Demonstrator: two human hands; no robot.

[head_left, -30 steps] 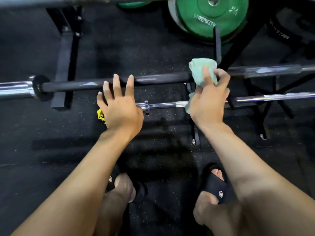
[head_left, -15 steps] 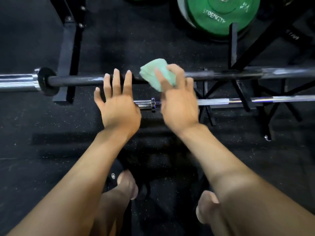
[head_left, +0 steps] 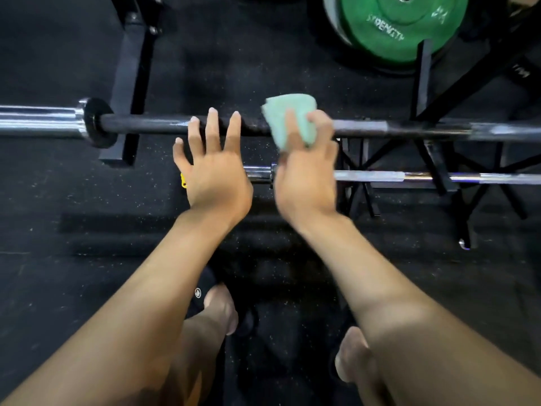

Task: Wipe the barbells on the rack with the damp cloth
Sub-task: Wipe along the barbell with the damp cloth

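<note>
A black barbell [head_left: 152,126] with a chrome sleeve at the left runs across the view on the rack. My right hand [head_left: 304,177] grips a pale green cloth [head_left: 288,118] and presses it over the bar's shaft near the middle. My left hand [head_left: 215,171] is flat with straight, spread fingers, the fingertips resting on the same shaft just left of the cloth. A thinner chrome barbell [head_left: 409,176] lies lower down, partly hidden under both hands.
A green weight plate [head_left: 401,27] stands at the top right behind black rack struts [head_left: 421,83]. A black upright post [head_left: 128,83] stands at the left. A small yellow object [head_left: 183,180] peeks out beside my left hand. Black speckled rubber floor and my sandalled feet lie below.
My right hand has slid the cloth leftward along the black bar, from well right of centre to close beside my left hand. My left hand has stayed on the bar.
</note>
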